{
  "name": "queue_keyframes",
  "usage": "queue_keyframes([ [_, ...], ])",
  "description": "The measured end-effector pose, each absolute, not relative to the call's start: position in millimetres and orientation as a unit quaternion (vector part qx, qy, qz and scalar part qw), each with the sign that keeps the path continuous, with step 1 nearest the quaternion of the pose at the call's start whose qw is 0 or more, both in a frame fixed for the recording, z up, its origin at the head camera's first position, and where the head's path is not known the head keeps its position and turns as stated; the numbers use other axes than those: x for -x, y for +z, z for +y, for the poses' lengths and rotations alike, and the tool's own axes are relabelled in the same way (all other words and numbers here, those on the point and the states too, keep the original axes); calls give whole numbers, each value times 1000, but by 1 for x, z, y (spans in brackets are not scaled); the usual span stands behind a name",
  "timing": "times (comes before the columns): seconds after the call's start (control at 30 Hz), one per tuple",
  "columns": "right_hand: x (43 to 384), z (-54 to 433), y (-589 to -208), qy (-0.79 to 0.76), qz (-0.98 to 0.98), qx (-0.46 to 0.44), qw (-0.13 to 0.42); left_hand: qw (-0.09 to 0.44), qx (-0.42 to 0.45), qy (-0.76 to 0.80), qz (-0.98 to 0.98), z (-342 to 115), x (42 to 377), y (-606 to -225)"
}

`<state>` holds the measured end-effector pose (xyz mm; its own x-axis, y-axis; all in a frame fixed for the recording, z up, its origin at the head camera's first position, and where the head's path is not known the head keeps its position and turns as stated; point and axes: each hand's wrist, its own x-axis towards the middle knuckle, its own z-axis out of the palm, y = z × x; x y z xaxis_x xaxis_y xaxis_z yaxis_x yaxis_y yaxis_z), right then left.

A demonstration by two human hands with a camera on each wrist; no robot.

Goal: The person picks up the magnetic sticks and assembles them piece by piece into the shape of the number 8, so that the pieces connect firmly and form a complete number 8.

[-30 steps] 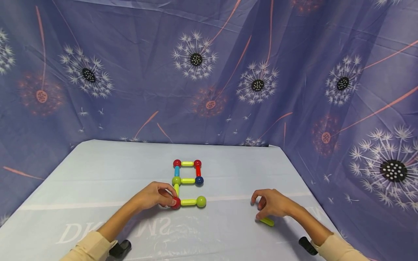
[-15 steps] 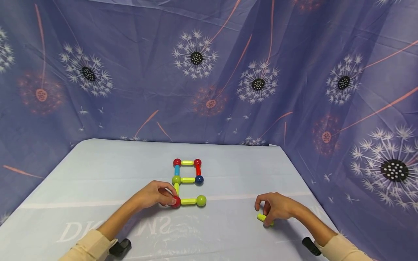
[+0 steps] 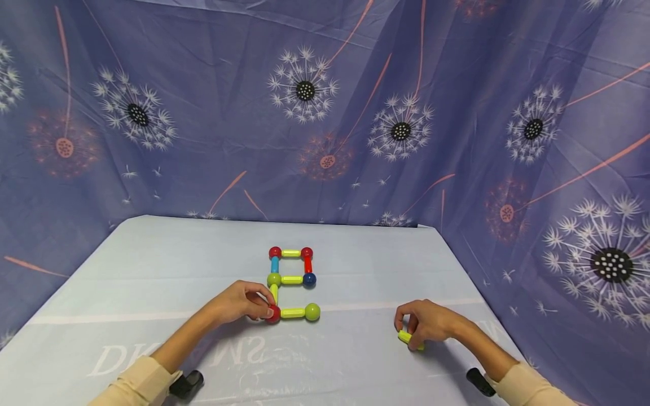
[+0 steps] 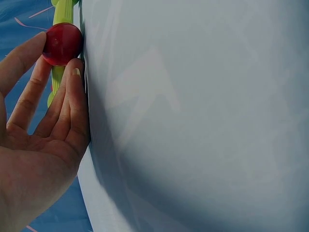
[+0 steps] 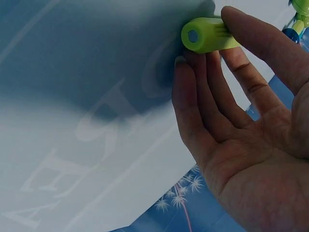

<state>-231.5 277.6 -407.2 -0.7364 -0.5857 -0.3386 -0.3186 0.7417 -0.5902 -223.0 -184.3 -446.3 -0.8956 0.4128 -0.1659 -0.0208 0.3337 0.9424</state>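
My left hand pinches a red ball at the near left corner of a flat figure of magnetic rods and balls. From that ball a yellow-green rod runs right to a lime ball. Another rod leads away to a second lime ball, part of a closed square at the far end. Well to the right, my right hand pinches a loose yellow-green magnetic rod between thumb and fingers, low over the table. Its grey end faces the right wrist camera; the fingers cover part of its length.
The square also has two red balls, a dark blue ball, a blue rod and a red rod. A pale cloth covers the table. Purple dandelion-print curtains hang behind and at the sides.
My right hand has moved slightly toward me and shifted its fingers on the loose rod, whose far end now shows. My left hand stays on the red ball, and the figure is unchanged.
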Motion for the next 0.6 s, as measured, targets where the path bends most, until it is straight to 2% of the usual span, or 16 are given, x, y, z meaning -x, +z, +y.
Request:
queue_keyframes([
  [0.13,234,274,-408,-272,891,256,256,193,-121,563,794,-185,223,-446],
  [0.37,240,261,-409,-270,903,264,207,193,-125,566,792,-185,223,-447],
  [0.6,247,244,-408,-271,909,258,186,193,-122,566,792,-185,224,-447],
])
